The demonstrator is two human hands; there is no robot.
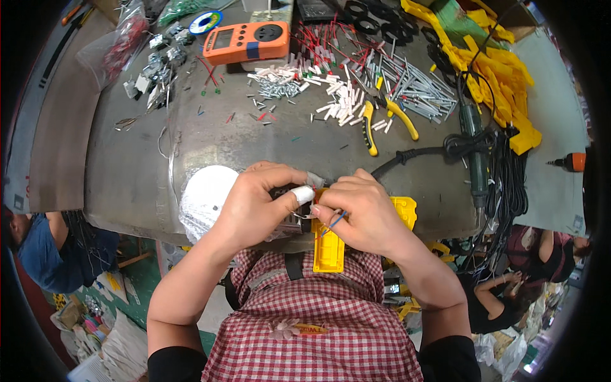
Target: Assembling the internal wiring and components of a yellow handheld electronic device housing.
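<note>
Both of my hands are closed close together at the table's near edge. My left hand (270, 194), with white tape round its thumb, grips thin wires; a dark part is half hidden behind its fingers. My right hand (359, 213) pinches wires beside the left thumb, and a blue wire (334, 223) pokes out between its fingers. Under and beside the right hand lies a yellow plastic housing (329, 258), its hollow ribbed side up. A white disc (207, 197) in clear plastic film sits left of my left hand. The wire ends are hidden by my fingers.
Yellow-handled pliers (387, 121) lie beyond my right hand, near white sleeves (347, 99) and long metal screws (414, 89). An orange meter (247, 43) stands farther back. Right: a dark green corded tool (474, 153), black cables (509, 191), yellow housings (503, 76). People sit at both sides.
</note>
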